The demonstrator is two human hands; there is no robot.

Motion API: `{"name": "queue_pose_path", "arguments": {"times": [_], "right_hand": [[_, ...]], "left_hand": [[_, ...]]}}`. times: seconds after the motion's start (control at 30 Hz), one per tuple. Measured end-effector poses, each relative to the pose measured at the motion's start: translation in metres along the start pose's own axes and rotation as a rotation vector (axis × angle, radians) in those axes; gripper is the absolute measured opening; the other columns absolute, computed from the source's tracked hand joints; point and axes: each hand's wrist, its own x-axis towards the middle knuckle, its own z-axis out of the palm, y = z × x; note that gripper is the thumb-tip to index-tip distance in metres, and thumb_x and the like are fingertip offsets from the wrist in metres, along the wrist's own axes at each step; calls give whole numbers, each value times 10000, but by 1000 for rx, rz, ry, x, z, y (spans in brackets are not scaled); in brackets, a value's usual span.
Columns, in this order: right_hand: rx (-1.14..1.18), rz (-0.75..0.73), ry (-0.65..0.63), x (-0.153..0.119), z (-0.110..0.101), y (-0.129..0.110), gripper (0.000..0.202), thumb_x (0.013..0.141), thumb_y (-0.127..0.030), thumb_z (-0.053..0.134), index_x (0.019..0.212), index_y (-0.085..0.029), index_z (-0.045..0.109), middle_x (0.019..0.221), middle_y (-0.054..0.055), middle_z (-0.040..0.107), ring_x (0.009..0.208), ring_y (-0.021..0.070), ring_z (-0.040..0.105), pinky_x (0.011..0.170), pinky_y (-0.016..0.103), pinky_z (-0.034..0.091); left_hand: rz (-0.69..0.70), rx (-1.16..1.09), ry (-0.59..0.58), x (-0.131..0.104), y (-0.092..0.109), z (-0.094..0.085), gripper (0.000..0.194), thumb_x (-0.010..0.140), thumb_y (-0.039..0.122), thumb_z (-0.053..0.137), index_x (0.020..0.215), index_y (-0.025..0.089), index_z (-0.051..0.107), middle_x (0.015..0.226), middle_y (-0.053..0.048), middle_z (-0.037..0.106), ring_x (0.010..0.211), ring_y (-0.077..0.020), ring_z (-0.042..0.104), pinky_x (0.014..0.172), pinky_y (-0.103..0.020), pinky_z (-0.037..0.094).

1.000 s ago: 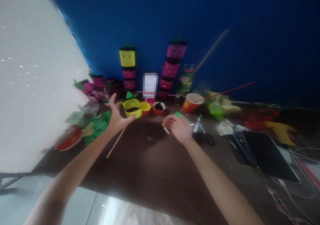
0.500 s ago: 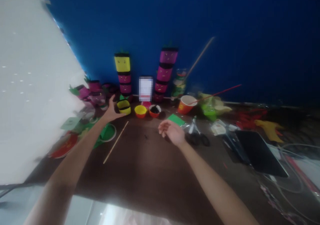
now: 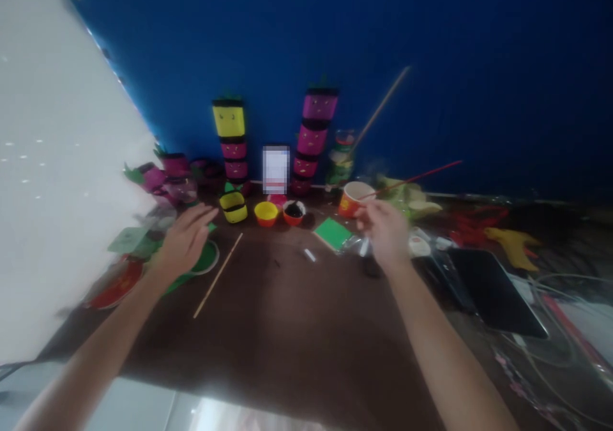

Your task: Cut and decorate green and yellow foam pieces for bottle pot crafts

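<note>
My left hand (image 3: 184,239) is open with fingers stretched out, holding nothing, above the green lid or dish (image 3: 205,258) at the left. A small yellow box with black bands (image 3: 233,207) stands just beyond its fingertips, apart from them. My right hand (image 3: 387,233) is beside a red paper cup (image 3: 348,202). Its fingers are curled and blurred, so whether they grip anything is unclear. A thin red stick (image 3: 426,175) slants out of the cup past that hand. Partly hidden under the right hand are the scissors (image 3: 371,266). A green paper square (image 3: 334,234) lies left of it.
Two stacks of decorated boxes, one yellow-topped (image 3: 230,121) and one purple (image 3: 313,138), stand against the blue wall, a phone (image 3: 276,170) between them. Yellow (image 3: 265,213) and black (image 3: 294,212) paint cups sit in front. A wooden stick (image 3: 218,276) and a tablet (image 3: 498,294) lie on the table.
My left hand has moved away from the yellow box, left and towards me. My right hand has moved right to the cup and scissors. A small white piece now shows where it was.
</note>
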Motion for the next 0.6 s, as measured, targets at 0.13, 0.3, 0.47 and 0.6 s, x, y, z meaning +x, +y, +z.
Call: {"name": "queue_pose_path", "arguments": {"times": [0.13,0.3,0.47,0.6], "right_hand": [[-577,-167,-128,-9,-24,17,154,729,-293,571,831,-190,621,753,58,645,683,201,580,643,336,454],[-1091,-392,-299,-29,-26,56,229,760,-322,527,883,-156,626,899,135,648,870,284,566,786,418,427],[-1296,-476,-289,-37,-19,76,436,768,-413,524,1086,-116,553,1152,176,565,1094,337,471,905,464,344],[-1308,-457,-219,-38,-18,86,407,790,-398,493,1086,-123,541,1136,165,556,1105,334,460,926,480,286]], "left_hand": [[121,125,-109,-18,21,16,329,819,246,480,1138,225,561,1011,-75,630,959,-240,574,858,-404,449],[187,227,-233,-33,45,42,235,821,205,463,991,175,622,901,-82,646,831,-208,590,749,-350,476],[171,236,-309,-47,65,50,229,824,185,462,989,168,619,921,-80,632,850,-195,584,748,-328,474],[140,251,-332,-58,65,46,268,804,151,469,1026,179,615,989,-80,625,909,-202,577,789,-337,471]]}}
